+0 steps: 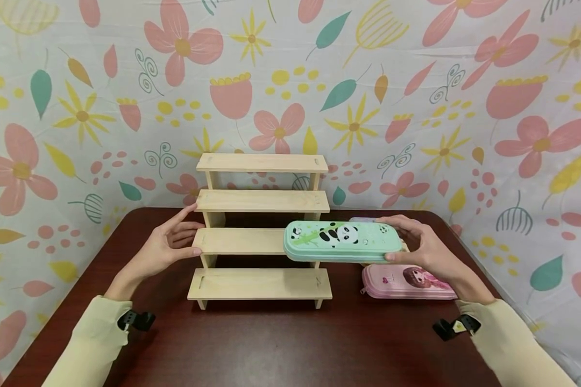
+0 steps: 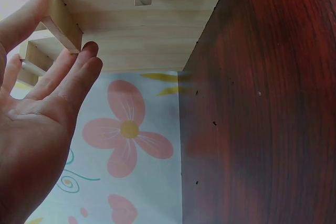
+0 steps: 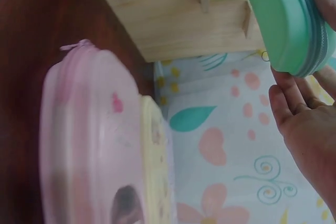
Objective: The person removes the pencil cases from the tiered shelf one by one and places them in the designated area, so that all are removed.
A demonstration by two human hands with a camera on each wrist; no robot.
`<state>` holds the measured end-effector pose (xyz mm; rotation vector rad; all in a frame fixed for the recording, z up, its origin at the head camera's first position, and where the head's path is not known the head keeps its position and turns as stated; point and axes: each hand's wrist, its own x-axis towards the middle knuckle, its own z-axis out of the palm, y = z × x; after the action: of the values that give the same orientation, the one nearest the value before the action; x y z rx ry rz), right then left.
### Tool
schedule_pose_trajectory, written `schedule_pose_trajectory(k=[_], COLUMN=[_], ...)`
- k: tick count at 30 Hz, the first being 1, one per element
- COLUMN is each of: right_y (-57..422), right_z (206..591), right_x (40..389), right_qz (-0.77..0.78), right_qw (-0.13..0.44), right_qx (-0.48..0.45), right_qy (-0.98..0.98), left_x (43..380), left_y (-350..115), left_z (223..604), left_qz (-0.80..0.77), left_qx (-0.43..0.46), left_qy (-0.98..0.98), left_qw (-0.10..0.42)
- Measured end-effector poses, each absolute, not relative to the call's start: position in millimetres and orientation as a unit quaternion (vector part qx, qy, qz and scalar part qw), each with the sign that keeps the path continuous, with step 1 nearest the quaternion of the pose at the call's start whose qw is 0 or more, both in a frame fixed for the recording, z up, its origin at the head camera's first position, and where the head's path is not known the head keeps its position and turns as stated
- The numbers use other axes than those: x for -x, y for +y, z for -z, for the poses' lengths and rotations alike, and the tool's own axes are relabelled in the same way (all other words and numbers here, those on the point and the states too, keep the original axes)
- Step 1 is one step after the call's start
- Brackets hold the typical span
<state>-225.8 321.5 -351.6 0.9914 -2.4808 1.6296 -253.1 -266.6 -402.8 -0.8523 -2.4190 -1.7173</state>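
My right hand (image 1: 428, 248) grips the right end of a mint-green pencil case (image 1: 341, 241) with a panda and bamboo print. In the head view the case lies roughly level, overlapping the right part of the third tier of a wooden four-tier shelf (image 1: 261, 283); whether it touches the tier cannot be told. The right wrist view shows its zipped side (image 3: 310, 24). On the shelf's left side, my left hand (image 1: 167, 244) rests with extended fingers, thumb by the third tier and index finger by the second. The left wrist view shows those fingers (image 2: 79, 80) at the side wood.
Right of the shelf a pink pencil case (image 1: 392, 282) with a doll print lies on the dark red-brown table (image 1: 252, 344). Behind it are a yellow case (image 3: 153, 145) and a lilac one (image 1: 363, 219), mostly hidden. Flower-patterned cloth (image 1: 290, 80) hangs behind the table.
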Motion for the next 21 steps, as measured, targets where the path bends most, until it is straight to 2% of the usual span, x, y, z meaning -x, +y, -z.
schedule_pose_trajectory(k=[8,15,21], right_y=[346.7,373.4,393.9], right_z=[364.0,380.7,390.6], right_x=[199.1,169.1,151.2], right_qz=[-0.543,-0.518,-0.522], right_qw=[-0.018,0.005,-0.006], right_qx=[-0.291,-0.276,-0.259], right_qy=[-0.787,-0.81,-0.812], left_x=[252.6,252.9,253.3], left_y=[-264.6,-263.4,-265.5], left_z=[401.1,401.4,402.9], left_qz=[0.562,0.565,0.563], left_qx=[0.275,0.278,0.275], left_qy=[-0.779,-0.776,-0.779], left_qw=[0.025,0.023,0.026])
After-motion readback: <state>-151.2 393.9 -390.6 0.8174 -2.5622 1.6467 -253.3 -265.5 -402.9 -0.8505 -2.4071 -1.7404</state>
